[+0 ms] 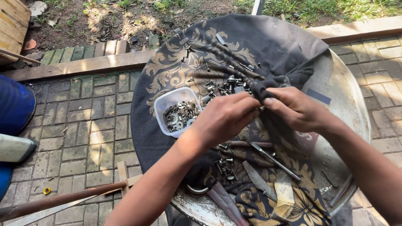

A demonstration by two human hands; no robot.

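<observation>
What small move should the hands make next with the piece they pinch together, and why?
Probably drop it into the plastic tub: the left hand and right hand pinch a small part in the black cloth, and the tub beside them already holds such hardware.

A small clear plastic tub (173, 109), squarish with rounded corners, sits just left of the left hand (222, 119), holding metal washers. A dark rectangular patch (318, 96), possibly a label, lies on the round tray (349, 104) just beyond the right hand (295, 109).

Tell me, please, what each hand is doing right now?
Left hand: fingers pinched shut; what they grip cannot be told.
Right hand: fingers shut on the dark cloth.
</observation>
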